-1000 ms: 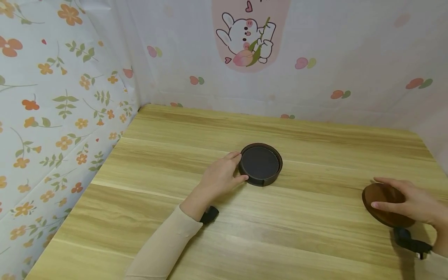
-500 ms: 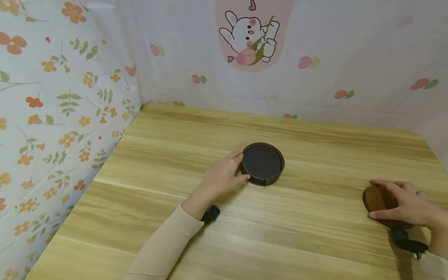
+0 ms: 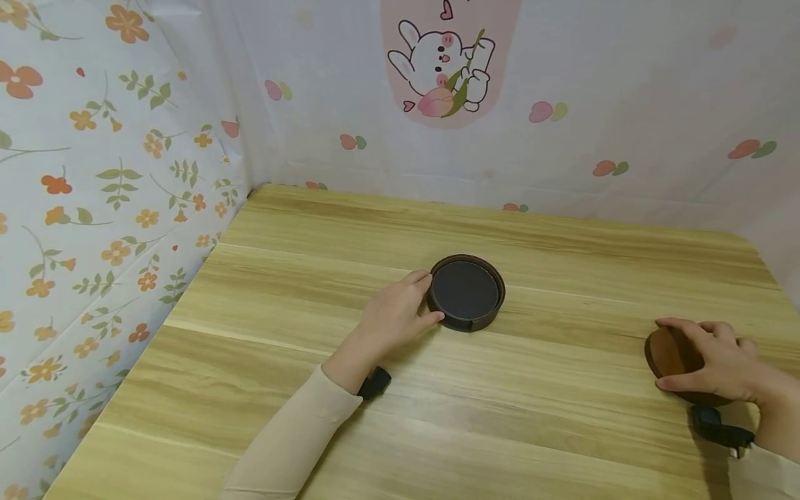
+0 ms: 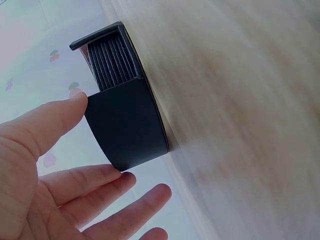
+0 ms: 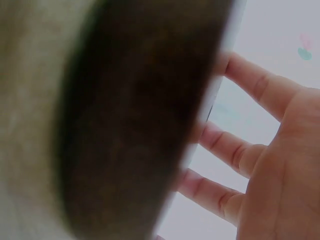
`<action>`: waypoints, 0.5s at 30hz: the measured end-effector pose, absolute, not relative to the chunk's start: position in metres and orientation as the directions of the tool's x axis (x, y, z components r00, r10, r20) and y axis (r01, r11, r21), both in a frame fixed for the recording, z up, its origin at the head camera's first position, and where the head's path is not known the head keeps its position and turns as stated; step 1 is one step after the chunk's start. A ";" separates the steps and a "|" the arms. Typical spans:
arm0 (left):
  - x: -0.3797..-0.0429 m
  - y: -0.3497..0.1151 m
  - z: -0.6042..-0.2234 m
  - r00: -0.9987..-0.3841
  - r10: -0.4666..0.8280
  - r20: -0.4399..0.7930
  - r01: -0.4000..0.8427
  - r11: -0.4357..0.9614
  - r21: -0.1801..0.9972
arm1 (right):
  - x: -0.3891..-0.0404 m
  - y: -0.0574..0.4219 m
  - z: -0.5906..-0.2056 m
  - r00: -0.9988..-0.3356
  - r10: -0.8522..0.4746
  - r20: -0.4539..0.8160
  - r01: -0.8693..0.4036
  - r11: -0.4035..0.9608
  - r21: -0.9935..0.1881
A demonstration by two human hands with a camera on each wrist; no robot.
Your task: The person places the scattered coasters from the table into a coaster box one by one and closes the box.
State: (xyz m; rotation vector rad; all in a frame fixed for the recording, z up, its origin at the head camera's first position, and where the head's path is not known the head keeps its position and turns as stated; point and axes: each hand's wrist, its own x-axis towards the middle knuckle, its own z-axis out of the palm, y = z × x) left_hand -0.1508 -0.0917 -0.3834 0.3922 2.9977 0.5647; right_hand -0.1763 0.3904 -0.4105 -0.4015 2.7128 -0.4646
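Observation:
A round black coaster holder (image 3: 481,323) stands on the wooden table, with a dark coaster (image 3: 465,289) lying inside on top. Through its side slot in the left wrist view, a stack of thin coasters (image 4: 111,62) shows edge-on. My left hand (image 3: 394,309) grips the holder's left side, thumb near and index finger far; other fingers are spread. Over at the right, my right hand (image 3: 728,364) holds a round brown disc-like object (image 3: 670,353) by its edges, thumb at the near side, fingers at the far side. It is blurred in the right wrist view; its exact kind is unclear.
The wood-grain table (image 3: 531,417) reaches back to a white patterned sheet (image 3: 562,62) with a rabbit print. A flower-patterned sheet (image 3: 137,187) hangs along the left side. Black wrist-camera mounts (image 3: 375,383) sit under both wrists.
My right thumb has moved off the brown object's top to its near edge, and the hand has shifted slightly left over it. The left hand and the coaster holder stay in place.

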 end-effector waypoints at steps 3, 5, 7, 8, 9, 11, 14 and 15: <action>-0.150 -0.092 -0.384 -0.966 0.260 -0.018 0.235 0.900 0.368 | -0.176 0.391 -0.412 -0.897 -0.331 -0.292 -0.218 0.908 -0.358; -0.150 -0.092 -0.384 -0.965 0.262 -0.021 0.236 0.900 0.367 | -0.175 0.392 -0.412 -0.897 -0.331 -0.293 -0.217 0.908 -0.359; -0.150 -0.092 -0.384 -0.965 0.263 -0.019 0.238 0.899 0.369 | -0.175 0.392 -0.412 -0.896 -0.334 -0.294 -0.219 0.906 -0.363; -0.150 -0.092 -0.384 -0.964 0.264 -0.018 0.239 0.898 0.368 | -0.175 0.392 -0.412 -0.895 -0.336 -0.293 -0.220 0.905 -0.365; -0.150 -0.092 -0.384 -0.964 0.264 -0.016 0.240 0.898 0.369 | -0.175 0.392 -0.412 -0.895 -0.336 -0.292 -0.221 0.904 -0.365; -0.150 -0.093 -0.384 -0.964 0.265 -0.008 0.243 0.896 0.373 | -0.175 0.392 -0.411 -0.895 -0.339 -0.291 -0.224 0.904 -0.364; -0.150 -0.092 -0.383 -0.964 0.266 -0.003 0.245 0.894 0.376 | -0.176 0.392 -0.410 -0.895 -0.339 -0.290 -0.227 0.906 -0.358; -0.149 -0.092 -0.383 -0.964 0.265 -0.003 0.244 0.893 0.377 | -0.176 0.392 -0.410 -0.895 -0.339 -0.290 -0.228 0.907 -0.355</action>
